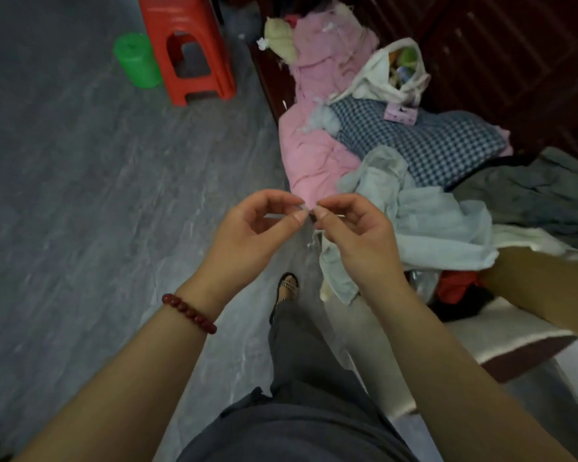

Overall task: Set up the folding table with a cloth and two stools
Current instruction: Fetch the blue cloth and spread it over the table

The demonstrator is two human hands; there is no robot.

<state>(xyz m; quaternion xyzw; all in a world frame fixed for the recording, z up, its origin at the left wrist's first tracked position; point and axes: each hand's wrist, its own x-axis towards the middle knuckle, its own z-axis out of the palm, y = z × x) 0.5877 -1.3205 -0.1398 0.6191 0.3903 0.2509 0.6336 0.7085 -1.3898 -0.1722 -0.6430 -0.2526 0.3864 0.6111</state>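
The thin, see-through cloth is hard to make out, hanging pale over the grey floor. My left hand and right hand pinch its top edge together. Red stools stand stacked far off, top cut off.

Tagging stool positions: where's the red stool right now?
In the head view, the red stool stands on the grey floor at upper left, with a green container touching its left side and the pile of pink fabric to its right.
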